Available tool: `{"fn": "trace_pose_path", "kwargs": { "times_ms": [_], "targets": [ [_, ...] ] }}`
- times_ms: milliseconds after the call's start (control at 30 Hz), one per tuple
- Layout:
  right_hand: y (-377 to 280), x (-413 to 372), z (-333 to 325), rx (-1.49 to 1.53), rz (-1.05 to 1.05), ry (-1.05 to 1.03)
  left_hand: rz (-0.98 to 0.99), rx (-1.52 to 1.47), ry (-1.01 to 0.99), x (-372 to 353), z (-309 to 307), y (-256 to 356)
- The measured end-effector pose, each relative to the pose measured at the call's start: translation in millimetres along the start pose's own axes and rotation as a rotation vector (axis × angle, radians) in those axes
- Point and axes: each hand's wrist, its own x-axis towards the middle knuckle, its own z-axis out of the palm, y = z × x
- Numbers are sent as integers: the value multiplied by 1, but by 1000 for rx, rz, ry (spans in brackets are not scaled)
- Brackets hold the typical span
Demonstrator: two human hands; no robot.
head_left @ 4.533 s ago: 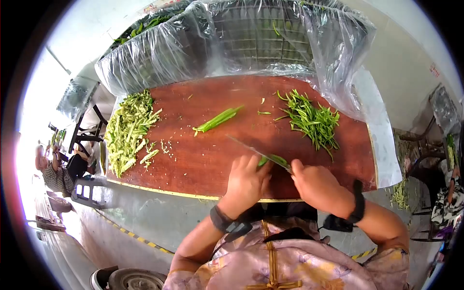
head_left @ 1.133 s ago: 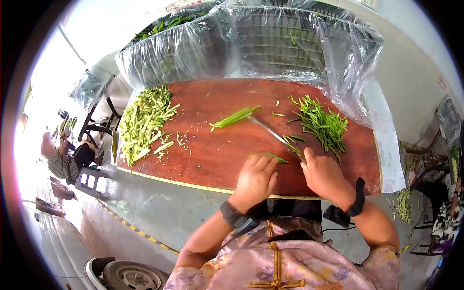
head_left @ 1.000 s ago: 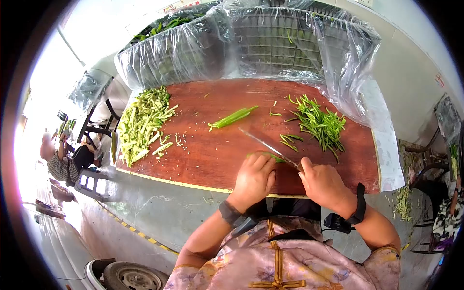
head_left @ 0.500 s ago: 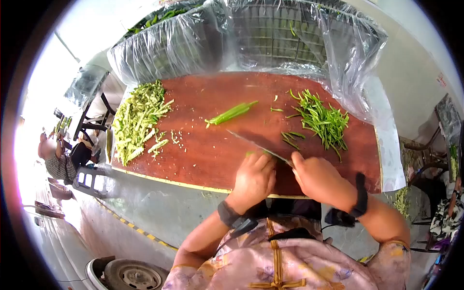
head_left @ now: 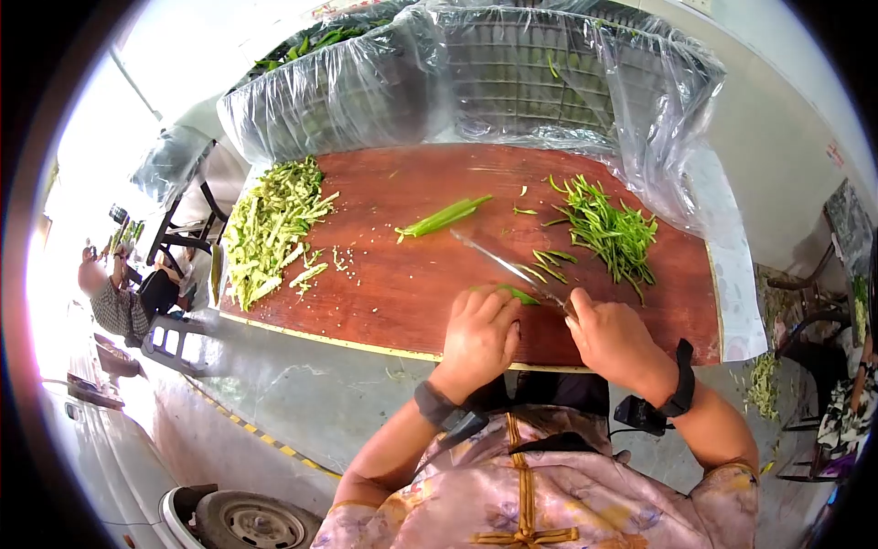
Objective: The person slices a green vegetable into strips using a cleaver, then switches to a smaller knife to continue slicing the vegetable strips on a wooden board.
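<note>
the left hand (head_left: 482,331) presses curled fingers down on a green stalk piece (head_left: 518,294) at the near edge of the red-brown board (head_left: 412,284). the right hand (head_left: 611,335) is closed around the handle of a knife (head_left: 498,263) (blade angled up-left, just beyond the stalk). a whole stalk (head_left: 444,217) lies mid-board between the pale shreds (head_left: 270,229) and the dark green strips (head_left: 604,229).

At the board's (head_left: 384,293) near edge, the left hand (head_left: 482,334) pins a green stalk (head_left: 518,295); the right hand (head_left: 615,339) grips a knife (head_left: 498,261).
</note>
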Motion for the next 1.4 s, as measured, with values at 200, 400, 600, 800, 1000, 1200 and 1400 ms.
{"fn": "trace_pose_path", "kwargs": {
  "times_ms": [200,400,600,800,1000,1200,1400],
  "targets": [
    [1,-14,-1,33,-34,-26,-24,-14,-11,0,2,-1],
    [-1,-16,-5,16,-9,-46,-31,-27,-24,1,1,-1],
    [-2,-2,-10,-11,-37,-93,-28,-16,-42,1,0,-2],
    [0,51,15,-11,-180,-4,-32,-60,-86,0,-1,-4],
    [11,46,19,31,-46,69,-83,-114,-15,-4,0,-1],
    [1,2,8,15,18,8,-52,-96,-21,-4,2,-3],
    [-1,-7,4,31,-13,-36,-46,-25,-34,-2,-3,0]
  ]
}}
